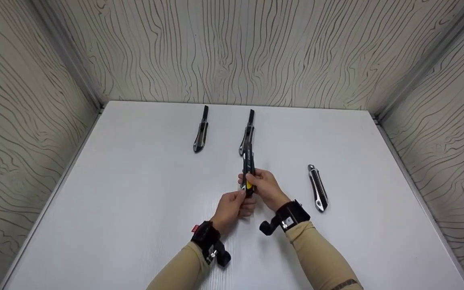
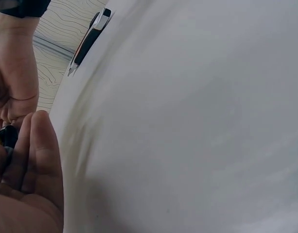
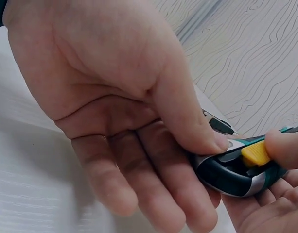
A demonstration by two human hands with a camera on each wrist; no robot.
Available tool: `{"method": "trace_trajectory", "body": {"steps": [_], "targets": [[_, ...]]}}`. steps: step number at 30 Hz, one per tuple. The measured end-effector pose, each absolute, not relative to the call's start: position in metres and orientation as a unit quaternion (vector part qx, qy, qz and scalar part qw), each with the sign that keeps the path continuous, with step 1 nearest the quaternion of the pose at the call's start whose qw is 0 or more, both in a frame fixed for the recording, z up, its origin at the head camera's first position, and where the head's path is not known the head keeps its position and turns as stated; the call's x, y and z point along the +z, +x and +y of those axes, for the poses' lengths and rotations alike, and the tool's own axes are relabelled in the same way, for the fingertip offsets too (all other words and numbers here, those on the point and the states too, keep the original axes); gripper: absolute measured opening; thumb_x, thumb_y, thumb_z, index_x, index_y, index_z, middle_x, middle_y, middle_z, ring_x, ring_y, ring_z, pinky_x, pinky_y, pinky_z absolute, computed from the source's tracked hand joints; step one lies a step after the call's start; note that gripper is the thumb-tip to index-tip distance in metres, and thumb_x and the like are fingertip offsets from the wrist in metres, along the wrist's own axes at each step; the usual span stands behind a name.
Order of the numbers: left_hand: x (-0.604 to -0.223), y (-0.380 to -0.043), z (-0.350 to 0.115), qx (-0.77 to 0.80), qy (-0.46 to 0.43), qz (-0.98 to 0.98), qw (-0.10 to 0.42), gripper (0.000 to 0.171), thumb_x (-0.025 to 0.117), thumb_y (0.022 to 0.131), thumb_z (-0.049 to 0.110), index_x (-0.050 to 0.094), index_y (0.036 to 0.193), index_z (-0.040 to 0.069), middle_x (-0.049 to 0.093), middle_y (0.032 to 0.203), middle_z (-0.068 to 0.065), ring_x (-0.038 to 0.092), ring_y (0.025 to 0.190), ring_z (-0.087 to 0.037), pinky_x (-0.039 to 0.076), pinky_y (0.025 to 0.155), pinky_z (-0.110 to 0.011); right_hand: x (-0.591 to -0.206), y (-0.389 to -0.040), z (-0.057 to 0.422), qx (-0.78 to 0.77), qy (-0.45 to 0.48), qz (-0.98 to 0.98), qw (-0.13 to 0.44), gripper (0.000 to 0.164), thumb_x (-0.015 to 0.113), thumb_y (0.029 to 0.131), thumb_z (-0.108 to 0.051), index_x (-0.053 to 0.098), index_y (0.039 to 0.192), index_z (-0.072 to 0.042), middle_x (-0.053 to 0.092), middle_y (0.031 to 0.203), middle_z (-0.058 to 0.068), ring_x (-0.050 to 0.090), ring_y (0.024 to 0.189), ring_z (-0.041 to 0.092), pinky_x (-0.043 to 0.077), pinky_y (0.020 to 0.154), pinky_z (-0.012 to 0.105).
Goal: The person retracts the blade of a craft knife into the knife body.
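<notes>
Both hands hold one dark utility knife [image 1: 248,163] with a yellow slider, its front end pointing away from me. My left hand [image 1: 228,209] pinches the tail end between thumb and fingers; in the right wrist view that thumb presses beside a pale part of the handle [image 3: 224,179], with the other fingers loosely extended. My right hand [image 1: 269,187] grips the body, and its thumb [image 3: 287,148] lies against the yellow slider [image 3: 254,154]. In the head view the knife's front overlaps another utility knife [image 1: 249,132] lying behind it on the table.
At the back left of the white table [image 1: 135,181] lies another utility knife [image 1: 202,131], a dark blade extended, pointing away. To the right of my right hand lies a silver and black utility knife [image 1: 317,188]. Wood-grain-patterned panels [image 1: 232,48] stand behind and at both sides.
</notes>
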State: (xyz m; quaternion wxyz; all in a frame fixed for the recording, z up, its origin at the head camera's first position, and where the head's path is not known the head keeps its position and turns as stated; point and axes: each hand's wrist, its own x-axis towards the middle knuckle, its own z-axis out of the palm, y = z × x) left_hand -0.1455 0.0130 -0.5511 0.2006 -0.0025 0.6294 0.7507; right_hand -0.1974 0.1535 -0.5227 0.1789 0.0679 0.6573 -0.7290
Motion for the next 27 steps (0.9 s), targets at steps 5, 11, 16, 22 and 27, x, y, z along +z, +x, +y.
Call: {"method": "trace_trajectory", "body": {"steps": [5, 11, 16, 22, 27], "targets": [[-0.5508, -0.1459, 0.0126, 0.750, -0.001, 0.630, 0.198, 0.038, 0.043, 0.105, 0.022, 0.063, 0.112, -0.010, 0.067, 0.083, -0.007, 0.061, 0.069, -0.011, 0.055, 0.062, -0.023, -0.5212, -0.1970, 0.1530, -0.730, 0.061, 0.657, 0.180, 0.037, 0.051, 0.100, -0.008, 0.048, 0.132, 0.012, 0.066, 0.119, 0.020, 0.067, 0.097, 0.014, 0.054, 0.087, 0.026], [-0.5482, -0.1452, 0.0111, 0.745, -0.007, 0.637, 0.199, 0.039, 0.043, 0.105, 0.024, 0.063, 0.115, -0.008, 0.071, 0.089, -0.011, 0.063, 0.071, -0.012, 0.056, 0.064, -0.025, -0.5204, -0.1961, 0.1533, -0.725, 0.053, 0.661, 0.186, 0.036, 0.049, 0.099, -0.005, 0.049, 0.132, 0.010, 0.059, 0.129, 0.027, 0.066, 0.099, 0.014, 0.053, 0.086, 0.026], [-0.5475, -0.1448, 0.0108, 0.742, -0.005, 0.641, 0.196, 0.040, 0.043, 0.105, 0.024, 0.063, 0.115, -0.009, 0.070, 0.089, -0.012, 0.063, 0.071, -0.012, 0.057, 0.065, -0.026, -0.5212, -0.1959, 0.1537, -0.725, 0.052, 0.660, 0.189, 0.036, 0.049, 0.100, -0.006, 0.049, 0.132, 0.009, 0.059, 0.129, 0.026, 0.066, 0.100, 0.014, 0.053, 0.088, 0.026], [-0.5490, -0.1447, 0.0112, 0.746, 0.001, 0.639, 0.189, 0.039, 0.044, 0.105, 0.022, 0.063, 0.115, -0.011, 0.073, 0.096, -0.018, 0.068, 0.077, -0.013, 0.060, 0.070, -0.029, -0.5218, -0.1965, 0.1541, -0.731, 0.054, 0.653, 0.192, 0.038, 0.049, 0.100, -0.005, 0.047, 0.134, 0.011, 0.061, 0.128, 0.024, 0.066, 0.100, 0.014, 0.053, 0.088, 0.026], [-0.5493, -0.1446, 0.0116, 0.748, 0.003, 0.636, 0.188, 0.039, 0.044, 0.105, 0.021, 0.063, 0.114, -0.011, 0.072, 0.092, -0.016, 0.066, 0.074, -0.012, 0.058, 0.065, -0.025, -0.5215, -0.1962, 0.1552, -0.731, 0.042, 0.652, 0.197, 0.039, 0.048, 0.100, -0.005, 0.045, 0.135, 0.012, 0.058, 0.131, 0.027, 0.066, 0.101, 0.014, 0.053, 0.089, 0.026]]}}
